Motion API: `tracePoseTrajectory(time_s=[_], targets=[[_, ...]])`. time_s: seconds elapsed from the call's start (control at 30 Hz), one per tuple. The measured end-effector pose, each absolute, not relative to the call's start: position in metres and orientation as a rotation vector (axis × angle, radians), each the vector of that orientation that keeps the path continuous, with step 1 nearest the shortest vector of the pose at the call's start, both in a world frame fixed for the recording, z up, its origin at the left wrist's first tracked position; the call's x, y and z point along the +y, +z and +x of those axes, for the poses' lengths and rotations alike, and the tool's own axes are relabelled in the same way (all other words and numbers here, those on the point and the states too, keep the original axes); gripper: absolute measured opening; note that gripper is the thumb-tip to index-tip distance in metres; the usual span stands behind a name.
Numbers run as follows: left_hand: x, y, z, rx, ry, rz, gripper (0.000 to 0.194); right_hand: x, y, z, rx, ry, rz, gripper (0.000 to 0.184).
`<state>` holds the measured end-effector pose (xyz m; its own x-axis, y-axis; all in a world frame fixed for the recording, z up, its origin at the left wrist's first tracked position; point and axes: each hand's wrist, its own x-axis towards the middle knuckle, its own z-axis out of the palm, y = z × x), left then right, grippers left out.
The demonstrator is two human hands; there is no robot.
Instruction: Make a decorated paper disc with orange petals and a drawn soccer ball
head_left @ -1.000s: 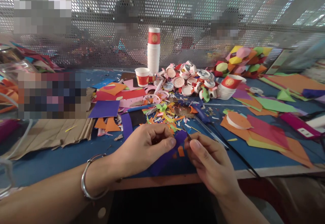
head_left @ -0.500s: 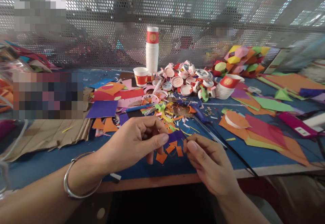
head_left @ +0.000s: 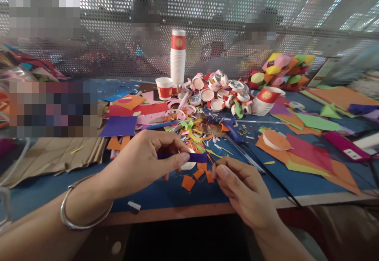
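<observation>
Between thumb and fingers, my left hand (head_left: 142, 162) pinches a narrow purple paper strip (head_left: 197, 157) above the blue table. My right hand (head_left: 244, 186) is closed around thin dark tweezers (head_left: 212, 159), mostly hidden by the fingers. Their tips are by the strip's right end; I cannot tell whether they grip it. A white round piece (head_left: 188, 166) shows partly behind the strip. Below lie several small orange paper pieces (head_left: 188, 183). Colourful paper scraps (head_left: 197, 134) are heaped just beyond my hands.
Stacked paper cups (head_left: 177, 63) stand at the back, beside a heap of cut cup bottoms (head_left: 207, 95). A blue-handled glue gun (head_left: 235, 134) lies behind my right hand. Coloured paper sheets (head_left: 310, 150) are at right, a purple square (head_left: 119, 126) and cardboard (head_left: 62, 158) at left.
My left hand has shifted slightly left, and more of the purple strip shows beside its thumb. The white round piece has come into view. My right hand has barely moved.
</observation>
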<state>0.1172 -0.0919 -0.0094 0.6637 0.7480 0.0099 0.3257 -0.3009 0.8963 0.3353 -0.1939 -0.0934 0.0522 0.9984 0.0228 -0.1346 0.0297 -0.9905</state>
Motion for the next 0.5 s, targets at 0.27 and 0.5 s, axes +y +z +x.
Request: tracePoseTrajectory(time_s=[0.27, 0.5], targets=[[-0.095, -0.012, 0.123, 0.901, 0.599, 2.008, 0.015, -0.190, -0.094, 0.334, -1.041, 1.211, -1.082, 0.037], [-0.101, -0.016, 0.129, 0.764, 0.443, 2.058, 0.016, -0.189, -0.093, 0.330, -1.053, 1.199, -1.116, 0.031]])
